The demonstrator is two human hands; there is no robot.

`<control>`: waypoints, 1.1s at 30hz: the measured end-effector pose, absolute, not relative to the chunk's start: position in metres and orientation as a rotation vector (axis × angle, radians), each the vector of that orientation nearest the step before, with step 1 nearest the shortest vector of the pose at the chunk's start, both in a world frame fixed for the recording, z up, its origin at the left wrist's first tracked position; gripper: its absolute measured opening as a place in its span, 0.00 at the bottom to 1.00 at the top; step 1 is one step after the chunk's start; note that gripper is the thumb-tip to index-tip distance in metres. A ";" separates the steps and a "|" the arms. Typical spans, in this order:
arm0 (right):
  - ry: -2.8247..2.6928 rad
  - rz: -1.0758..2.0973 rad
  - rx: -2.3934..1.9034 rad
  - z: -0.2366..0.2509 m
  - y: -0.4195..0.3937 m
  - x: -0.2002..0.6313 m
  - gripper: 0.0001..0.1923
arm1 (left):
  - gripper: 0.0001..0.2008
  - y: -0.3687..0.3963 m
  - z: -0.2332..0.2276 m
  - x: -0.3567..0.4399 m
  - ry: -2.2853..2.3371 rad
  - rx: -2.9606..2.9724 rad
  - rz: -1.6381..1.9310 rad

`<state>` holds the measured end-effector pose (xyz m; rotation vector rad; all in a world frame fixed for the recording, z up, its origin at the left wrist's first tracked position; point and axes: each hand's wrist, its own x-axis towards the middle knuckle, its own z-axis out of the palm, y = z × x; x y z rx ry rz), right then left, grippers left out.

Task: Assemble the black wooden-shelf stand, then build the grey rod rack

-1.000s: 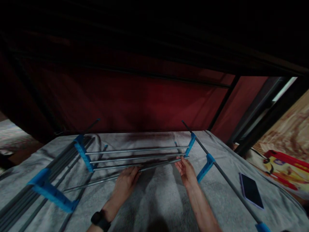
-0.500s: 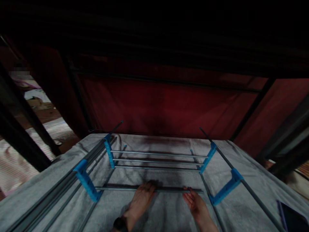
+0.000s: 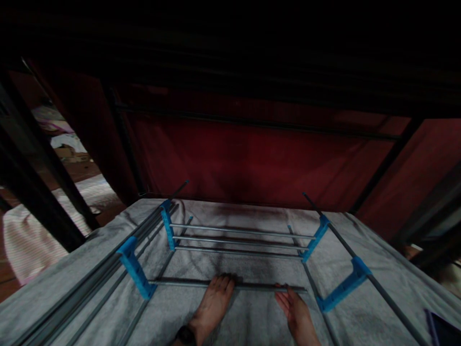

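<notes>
- Hands first, nearest the viewer: the left hand [image 3: 215,297] lies palm down with its fingers curled over the loose metal rod [image 3: 230,285], a dark wristband [image 3: 186,335] at its wrist; the right hand [image 3: 295,313] is open and flat, its fingertips touching the rod's right part without closing round it; so the left grip holds the rod lightly, the right grip is wide and only steadies.
- Rod itself: it lies across the grey blanket [image 3: 252,317], its left end set into the near left blue bracket [image 3: 136,273]; its right end stops just short of the near right blue bracket [image 3: 344,287], not yet seated as far as I can judge.
- Doing it well, in my judgement: keep the left end pressed in its socket; lift the right end level, line it with a hole in the right bracket, and push along the rod's axis, not down; bracing that bracket against its long side pole [image 3: 374,283] should stop it twisting.
- Farther off: three parallel rods [image 3: 239,240] already span the far pair of blue brackets [image 3: 167,228]; a bundle of spare poles [image 3: 82,300] lies at left.
- Near right corner: a dark flat edge, perhaps a phone [image 3: 441,329], mostly cut off.
- Beyond: a red fabric wall [image 3: 245,154] on dark framing.
- Writing: no brand, label or lettering can be read; the light is too dim.
</notes>
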<state>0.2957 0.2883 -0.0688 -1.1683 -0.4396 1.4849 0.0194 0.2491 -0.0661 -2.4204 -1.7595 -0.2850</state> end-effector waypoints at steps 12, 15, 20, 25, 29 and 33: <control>-0.465 1.456 -1.147 -0.060 0.282 0.291 0.14 | 0.16 0.251 -0.066 0.020 -1.731 -2.403 -0.411; -0.456 1.441 -1.159 -0.058 0.283 0.290 0.14 | 0.17 0.250 -0.064 0.019 -1.727 -2.409 -0.386; -0.449 1.442 -1.183 -0.058 0.283 0.290 0.12 | 0.17 0.251 -0.064 0.017 -1.703 -2.436 -0.337; -0.397 1.483 -1.131 -0.053 0.282 0.290 0.14 | 0.18 0.252 -0.064 0.012 -1.685 -2.487 -0.382; -0.382 1.473 -1.105 -0.048 0.281 0.288 0.10 | 0.18 0.253 -0.063 0.009 -1.673 -2.507 -0.423; -0.394 1.453 -1.073 -0.046 0.280 0.286 0.12 | 0.18 0.255 -0.059 0.009 -1.651 -2.524 -0.488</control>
